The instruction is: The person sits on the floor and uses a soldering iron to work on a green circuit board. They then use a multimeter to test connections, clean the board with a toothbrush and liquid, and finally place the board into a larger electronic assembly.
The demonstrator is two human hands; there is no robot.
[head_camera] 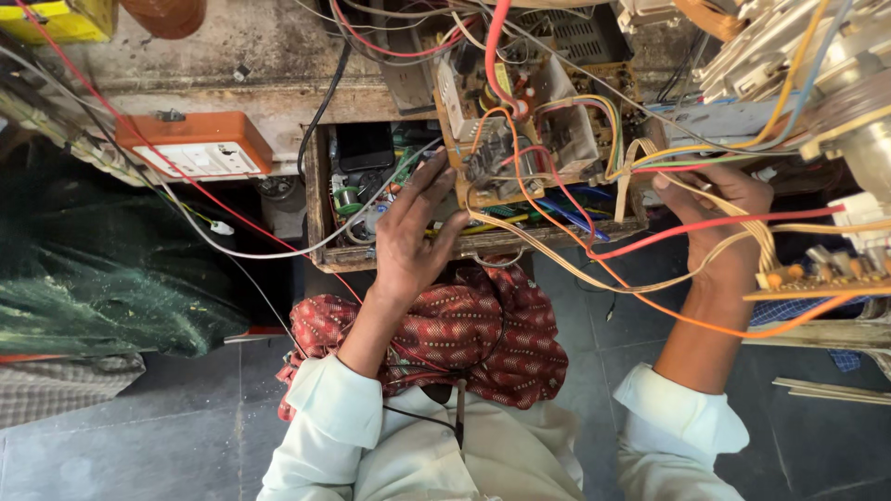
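Observation:
My left hand (418,227) reaches into an open wooden drawer (317,199) full of small parts, its fingers spread near a solder spool (346,197); I cannot tell whether it grips anything. A brown circuit board (520,125) with a white plastic frame hangs over the drawer, trailing red, orange and yellow wires. My right hand (719,218) is closed around a bundle of beige wires (756,237) beside the board. A second small board with orange parts (812,274) lies to the right.
An orange switch box (200,148) is fixed under the worn bench edge (278,97). A red patterned cloth (473,329) lies on my lap. A dark green sack (93,269) sits at left. White appliance parts (789,46) stand at upper right. Grey tile floor below.

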